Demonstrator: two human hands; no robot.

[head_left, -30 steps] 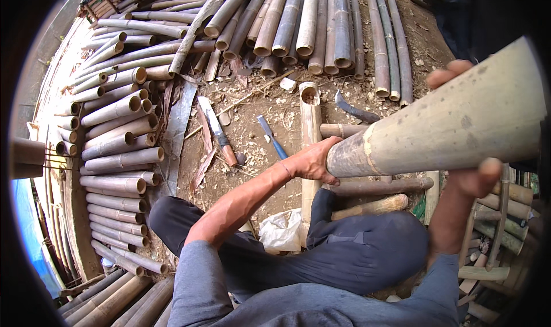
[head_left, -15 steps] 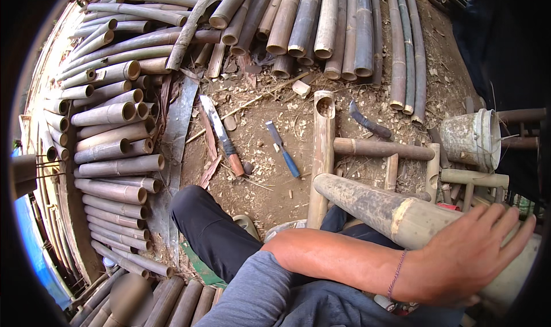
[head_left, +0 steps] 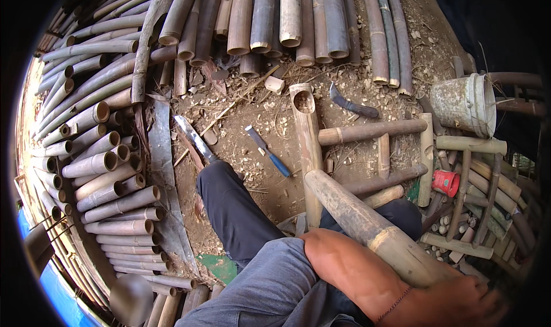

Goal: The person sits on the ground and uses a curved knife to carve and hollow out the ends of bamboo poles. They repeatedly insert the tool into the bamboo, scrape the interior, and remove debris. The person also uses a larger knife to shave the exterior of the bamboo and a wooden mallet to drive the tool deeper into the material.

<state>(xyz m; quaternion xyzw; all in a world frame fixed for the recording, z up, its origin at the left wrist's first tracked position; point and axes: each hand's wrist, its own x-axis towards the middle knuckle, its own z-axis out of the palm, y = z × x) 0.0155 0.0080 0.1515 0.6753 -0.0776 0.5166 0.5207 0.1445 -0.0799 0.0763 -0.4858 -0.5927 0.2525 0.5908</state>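
Observation:
A thick pale bamboo pole (head_left: pixel 367 221) slants from the upright bamboo post down to the lower right, across my lap. My left arm crosses my body, and my left hand (head_left: pixel 453 301) lies over the pole's near end with the fingers bent across it; they are slightly blurred and dark at the rim. My right hand is out of sight. The upright post (head_left: pixel 309 143) has a scooped notch at its top and belongs to a frame of bamboo bars. On the dirt ahead lie a blue-handled chisel (head_left: pixel 268 152), a long knife (head_left: pixel 194 136) and a curved knife (head_left: pixel 350 104).
Stacked bamboo poles (head_left: pixel 117 166) line the left side, and more poles (head_left: pixel 287 17) lie across the far side. A dirty white bucket (head_left: pixel 464 106) stands at the right, with a red container (head_left: pixel 445 182) nearer me. Wood chips litter the ground. My bent left knee (head_left: pixel 221 180) juts forward.
The view has swung to the right. My left hand has come down nearer the lower edge, its fingers no longer spread upward. My left knee now hides the long knife's handle.

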